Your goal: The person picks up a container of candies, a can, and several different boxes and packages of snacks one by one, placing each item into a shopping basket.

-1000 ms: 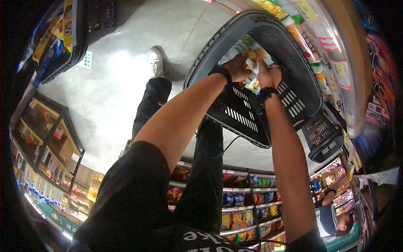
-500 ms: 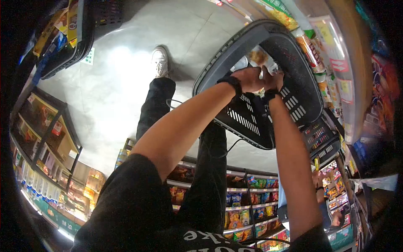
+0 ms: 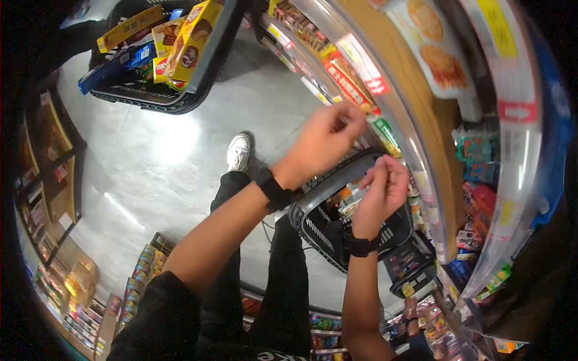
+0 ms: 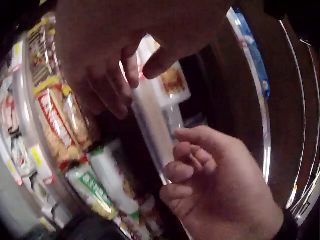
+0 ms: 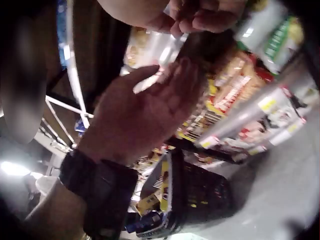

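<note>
My left hand (image 3: 328,144) is raised between the black shopping basket (image 3: 316,197) and the snack shelf. Its fingers hang loosely bent with nothing in them. Close beside it, my right hand (image 3: 384,189) hovers over the basket's shelf side, palm up and fingers loosely bent, also holding nothing. The left wrist view has the right hand (image 4: 220,185) below the left. Inside the basket, partly behind my right wrist, lie some packets (image 3: 348,203). Beyond the left hand on the shelf are a red-labelled snack bag (image 3: 349,81) and a green-and-white packet (image 3: 387,133).
A second basket (image 3: 174,108) with yellow boxes (image 3: 194,39) stands at upper left. The shelf edge (image 3: 400,108) with price tags curves down the right side. Another dark basket (image 3: 415,268) sits behind mine. A white shoe (image 3: 239,151) is on the floor; another person's hand (image 3: 411,311) shows behind.
Both hands were down in the basket on a clear bag; they have let go and come up, apart, towards the shelf. The view has shifted, bringing the basket of yellow boxes further in.
</note>
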The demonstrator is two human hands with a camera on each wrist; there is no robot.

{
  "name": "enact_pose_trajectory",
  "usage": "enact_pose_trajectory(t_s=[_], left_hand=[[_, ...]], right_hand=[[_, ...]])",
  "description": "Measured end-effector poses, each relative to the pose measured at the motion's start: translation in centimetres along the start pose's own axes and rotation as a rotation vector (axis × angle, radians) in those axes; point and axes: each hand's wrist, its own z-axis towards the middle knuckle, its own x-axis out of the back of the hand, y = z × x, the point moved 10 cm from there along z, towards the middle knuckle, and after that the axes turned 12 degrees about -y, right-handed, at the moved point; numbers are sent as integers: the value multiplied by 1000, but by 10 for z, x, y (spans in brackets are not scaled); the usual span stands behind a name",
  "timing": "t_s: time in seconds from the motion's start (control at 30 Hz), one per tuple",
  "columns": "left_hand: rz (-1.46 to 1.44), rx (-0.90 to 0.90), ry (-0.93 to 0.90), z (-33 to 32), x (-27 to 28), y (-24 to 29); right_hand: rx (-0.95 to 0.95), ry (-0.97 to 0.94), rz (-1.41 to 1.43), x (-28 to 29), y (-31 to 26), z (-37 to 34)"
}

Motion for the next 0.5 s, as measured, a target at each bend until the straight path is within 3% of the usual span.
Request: enact_pose_trajectory(t_s=[0.13, 0.23, 0.27, 0.3, 0.33, 0.5], left_hand=[[175, -377, 346, 4, 77, 111], [305, -585, 520, 4, 109, 169], [314, -633, 455, 14, 117, 178], [481, -675, 535, 13, 125, 195], [650, -709, 611, 14, 128, 211], [681, -597, 607, 36, 147, 241]], right_hand=[[147, -66, -82, -67, -94, 55], [278, -106, -27, -107, -125, 106], [224, -123, -22, -120, -126, 119], [168, -139, -14, -132, -125, 130], [110, -150, -6, -142, -122, 139], [-23, -115, 34, -160, -107, 162]])
